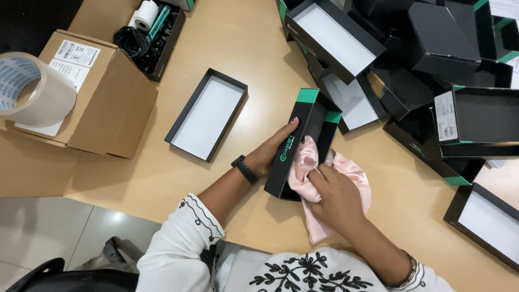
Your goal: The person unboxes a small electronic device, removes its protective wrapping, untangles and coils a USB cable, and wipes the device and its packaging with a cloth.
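Near the front edge of the bench [243,48] we've got a black box with green end flaps [303,143] propped on its side, long axis running away from us and leaning a bit right. Our left hand [270,151] is flat against its outer left wall, fingers stretched along the side to steady it. Our right hand [335,194] is bunched around a pink cloth [351,173], pinching it and pushing a wad into the open cavity, so the box sits just left of and ahead of that hand, touching the cloth. Off to the left there's an open black tray with white lining [208,113], a cardboard carton [102,97] and a tape roll [32,89]. More black boxes [432,48] are heaped up top right.
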